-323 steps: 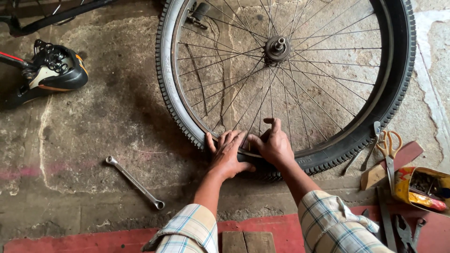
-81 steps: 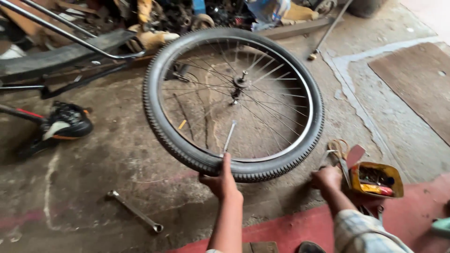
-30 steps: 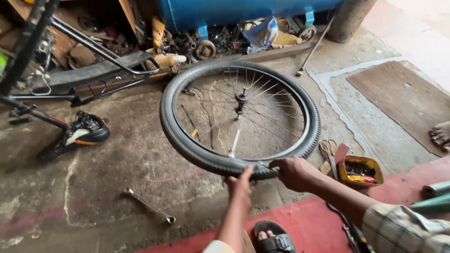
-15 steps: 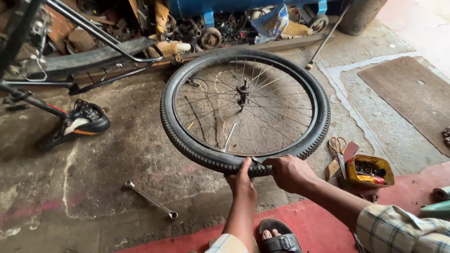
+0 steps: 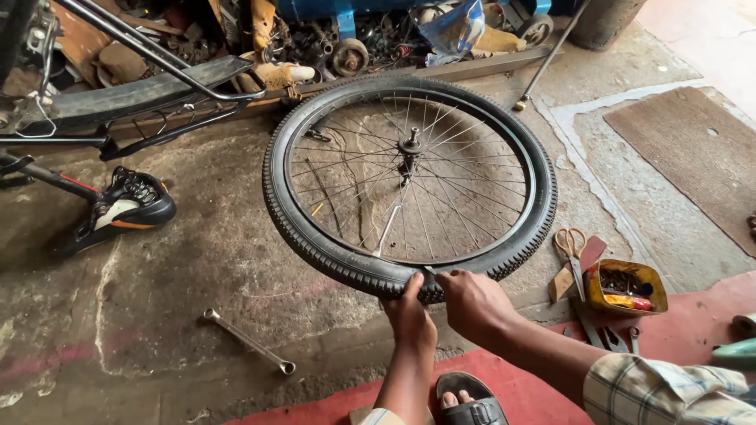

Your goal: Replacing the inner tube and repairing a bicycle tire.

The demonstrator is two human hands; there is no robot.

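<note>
Both hands, the left hand (image 5: 409, 315) and right hand (image 5: 471, 303), are curling closed on the near edge of the one black knobby-tyred spoked bicycle wheel (image 5: 409, 185), which is lying tilted on the concrete floor (image 5: 197, 267). The tyre could slip, pinching fingers against the rim. One steel spanner (image 5: 248, 341) and one pair of orange-handled scissors (image 5: 572, 250) are lying nearby.

Soft, even daylight falls across my floor (image 5: 197, 260), brightest far right; the far left sits in shade. Shadows are faint, focus sharp, edges slightly bowed.
</note>
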